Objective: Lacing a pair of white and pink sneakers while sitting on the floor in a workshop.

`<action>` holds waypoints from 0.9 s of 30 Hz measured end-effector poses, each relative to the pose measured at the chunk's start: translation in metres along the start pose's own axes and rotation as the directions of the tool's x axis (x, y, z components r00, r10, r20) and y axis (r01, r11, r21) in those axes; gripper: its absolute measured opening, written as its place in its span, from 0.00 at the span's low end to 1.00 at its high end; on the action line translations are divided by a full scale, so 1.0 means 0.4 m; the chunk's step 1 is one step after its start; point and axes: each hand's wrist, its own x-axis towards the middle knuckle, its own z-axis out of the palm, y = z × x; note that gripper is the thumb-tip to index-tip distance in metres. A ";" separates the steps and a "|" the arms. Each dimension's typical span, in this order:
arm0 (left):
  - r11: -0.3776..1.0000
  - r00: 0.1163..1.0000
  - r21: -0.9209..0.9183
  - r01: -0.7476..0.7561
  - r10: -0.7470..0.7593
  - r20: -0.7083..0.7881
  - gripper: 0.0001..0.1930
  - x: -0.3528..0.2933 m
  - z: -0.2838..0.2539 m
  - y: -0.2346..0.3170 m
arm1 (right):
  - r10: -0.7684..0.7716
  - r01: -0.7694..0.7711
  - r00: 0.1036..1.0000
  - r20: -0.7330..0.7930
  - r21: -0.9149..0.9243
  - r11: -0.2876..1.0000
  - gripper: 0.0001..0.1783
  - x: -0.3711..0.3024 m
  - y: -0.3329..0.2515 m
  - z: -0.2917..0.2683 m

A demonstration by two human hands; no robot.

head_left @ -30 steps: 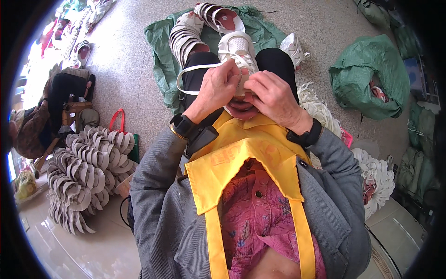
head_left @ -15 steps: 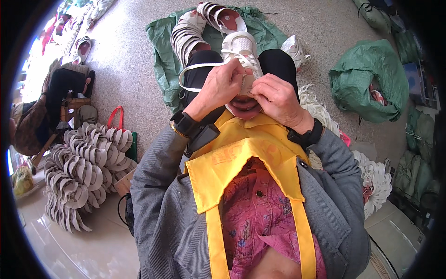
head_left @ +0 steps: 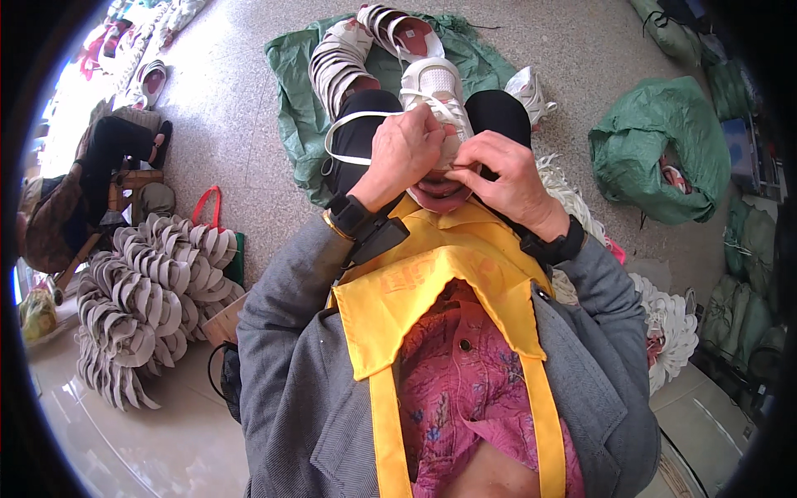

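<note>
A white sneaker (head_left: 433, 80) rests between my knees, its toe pointing away from me and its dark, pinkish opening (head_left: 437, 189) toward me. My left hand (head_left: 405, 151) is closed over the laced part, with the white shoelace (head_left: 334, 139) in its fingers; a wide loop of it bows out to the left. At the right edge of the sneaker, close to the opening, my right hand (head_left: 508, 181) pinches with thumb and forefinger. What lies in that pinch, lace or shoe edge, is too small to tell.
Ahead, nested shoes (head_left: 340, 62) lie on a green sheet (head_left: 290, 83), with another white shoe (head_left: 525, 93) to the right. Grey curved pieces (head_left: 141, 299) are heaped at left, near a seated person (head_left: 100, 183). At right are a green sack (head_left: 660, 149) and bundled white laces (head_left: 664, 332).
My right hand has shifted slightly, its forefinger now more raised and arched over the thumb. The left hand has turned a little but stays at the laces. The whole view has moved slightly.
</note>
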 end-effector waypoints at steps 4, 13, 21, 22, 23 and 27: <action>0.999 0.999 0.002 0.034 -0.034 0.007 0.19 0.002 -0.010 0.003 | 0.054 -0.058 0.998 -0.040 -0.103 0.993 0.04 0.017 0.027 -0.022; 0.998 0.998 0.022 0.067 -0.067 -0.002 0.19 -0.002 -0.022 0.014 | 0.043 0.050 0.977 0.209 -0.418 0.907 0.05 0.106 0.054 -0.013; 0.998 0.998 0.016 0.055 -0.055 0.002 0.13 -0.005 -0.023 0.015 | -0.064 0.269 0.935 0.348 -0.579 0.770 0.05 0.133 0.052 0.004; 0.998 0.999 0.029 0.052 -0.051 -0.009 0.12 -0.007 -0.022 0.017 | -0.052 0.273 0.927 0.370 -0.577 0.769 0.05 0.139 0.035 -0.001; 0.998 0.998 0.029 0.053 -0.053 -0.018 0.11 -0.010 -0.023 0.018 | -0.039 0.278 0.919 0.393 -0.575 0.769 0.06 0.144 0.025 -0.001; 0.999 0.999 -0.016 0.031 -0.032 -0.042 0.08 -0.008 -0.026 0.018 | 0.057 0.260 0.891 0.451 -0.608 0.750 0.12 0.142 0.037 0.019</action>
